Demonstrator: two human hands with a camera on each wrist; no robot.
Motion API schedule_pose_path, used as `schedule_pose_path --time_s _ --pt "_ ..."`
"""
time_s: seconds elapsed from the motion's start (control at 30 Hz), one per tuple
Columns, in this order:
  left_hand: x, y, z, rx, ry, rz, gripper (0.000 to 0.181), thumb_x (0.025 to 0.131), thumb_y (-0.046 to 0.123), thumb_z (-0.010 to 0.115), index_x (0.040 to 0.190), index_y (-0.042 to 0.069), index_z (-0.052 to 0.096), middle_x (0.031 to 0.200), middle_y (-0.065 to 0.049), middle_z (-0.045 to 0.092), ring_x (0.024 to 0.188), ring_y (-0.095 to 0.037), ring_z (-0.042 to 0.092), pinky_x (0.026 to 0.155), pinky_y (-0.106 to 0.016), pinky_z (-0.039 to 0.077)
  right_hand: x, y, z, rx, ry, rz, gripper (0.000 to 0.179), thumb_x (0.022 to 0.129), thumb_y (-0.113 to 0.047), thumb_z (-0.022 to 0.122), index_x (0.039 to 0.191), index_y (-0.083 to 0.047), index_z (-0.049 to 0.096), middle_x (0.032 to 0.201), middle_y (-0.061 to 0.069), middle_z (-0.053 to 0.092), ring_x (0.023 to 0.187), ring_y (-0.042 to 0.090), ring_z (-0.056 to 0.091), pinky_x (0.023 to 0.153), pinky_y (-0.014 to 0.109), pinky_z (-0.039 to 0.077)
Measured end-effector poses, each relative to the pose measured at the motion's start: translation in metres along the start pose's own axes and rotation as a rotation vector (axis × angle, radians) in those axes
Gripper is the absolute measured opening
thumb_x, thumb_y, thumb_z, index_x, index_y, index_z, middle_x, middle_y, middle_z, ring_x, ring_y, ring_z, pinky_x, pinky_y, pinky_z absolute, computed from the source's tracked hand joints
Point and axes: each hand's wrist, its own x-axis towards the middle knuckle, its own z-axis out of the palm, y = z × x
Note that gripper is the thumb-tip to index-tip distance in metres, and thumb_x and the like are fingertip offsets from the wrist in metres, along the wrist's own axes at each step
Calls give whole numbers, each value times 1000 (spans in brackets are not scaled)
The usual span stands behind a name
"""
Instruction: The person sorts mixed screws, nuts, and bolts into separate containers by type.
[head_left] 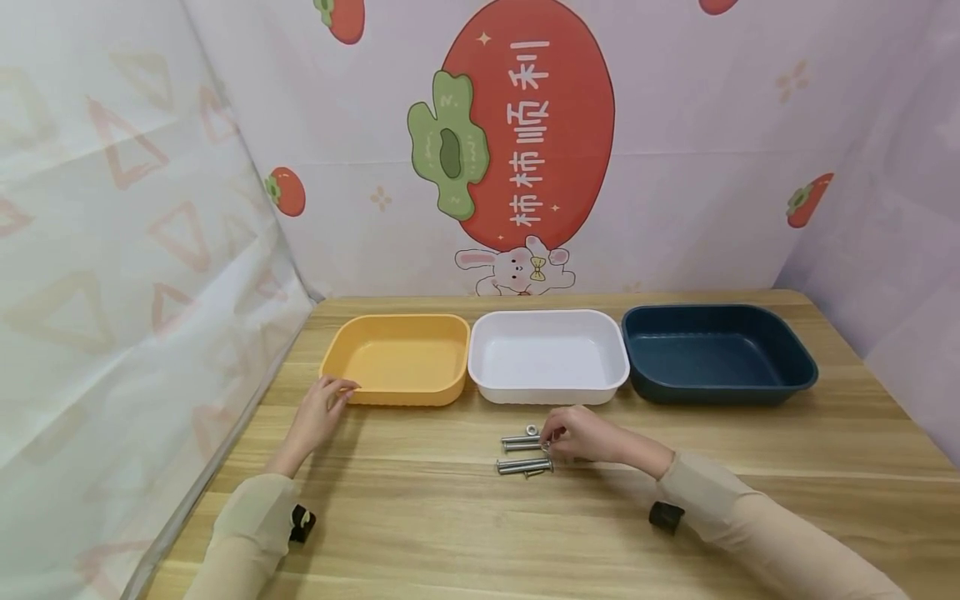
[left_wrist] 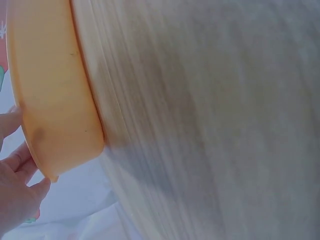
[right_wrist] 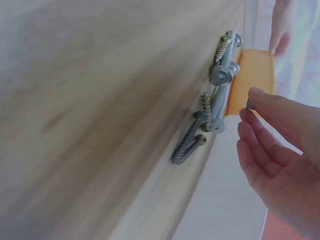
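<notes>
My left hand (head_left: pixel 313 417) grips the front left corner of the orange tray (head_left: pixel 405 398); in the left wrist view its fingers (left_wrist: pixel 19 159) lie at the rim. My right hand (head_left: pixel 588 435) pinches a small grey metal piece (right_wrist: pixel 249 104) between thumb and forefinger, most of it hidden by the fingertips. Beside that hand, long silver bolts (head_left: pixel 522 467) lie on the table in two groups. A nut (head_left: pixel 532 430) sits behind them, and a small brass-coloured screw (head_left: pixel 534 473) in front. The right wrist view shows more threaded screws (right_wrist: pixel 206 102) among the bolts.
A white tray (head_left: pixel 547 397) stands right of the orange one, and a dark blue tray (head_left: pixel 720 395) right of that, all in a row along the back of the wooden table (head_left: pixel 450 533). Printed cloth (head_left: pixel 337 250) hangs behind and at the sides.
</notes>
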Motion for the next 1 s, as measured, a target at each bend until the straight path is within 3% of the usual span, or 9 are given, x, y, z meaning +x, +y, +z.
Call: schedule_pose_path --time_s 0.2,0.37,0.6,1.0 --pt "0 -1 0 -10 -25 -24 11 83 -1 57 92 0 62 89 -15 55 85 -32 51 74 -47 40 12 -10 -2 -9 14 12 11 77 -4 66 87 -5 67 83 0 62 77 9 56 68 24 48" --pt "0 -2 1 -10 -19 -14 11 83 -2 57 92 -1 62 89 -16 55 85 -32 50 74 -47 40 26 -13 -2 46 14 23 12 79 -6 64 91 -4 67 85 -2 63 80 8 57 71 23 48" --pt "0 0 0 -20 -33 -27 11 83 -1 56 92 -1 62 91 -16 55 87 -34 50 76 -48 40 43 -17 -3 149 42 -1 13 81 -6 62 92 -1 66 87 1 64 80 9 58 71 21 47" --pt "1 0 0 -38 -17 -19 10 83 -3 56 92 -1 61 90 -17 55 87 -34 50 76 -48 39 77 -35 -1 189 110 16 14 80 -6 63 92 0 66 87 4 65 79 11 57 72 25 48"
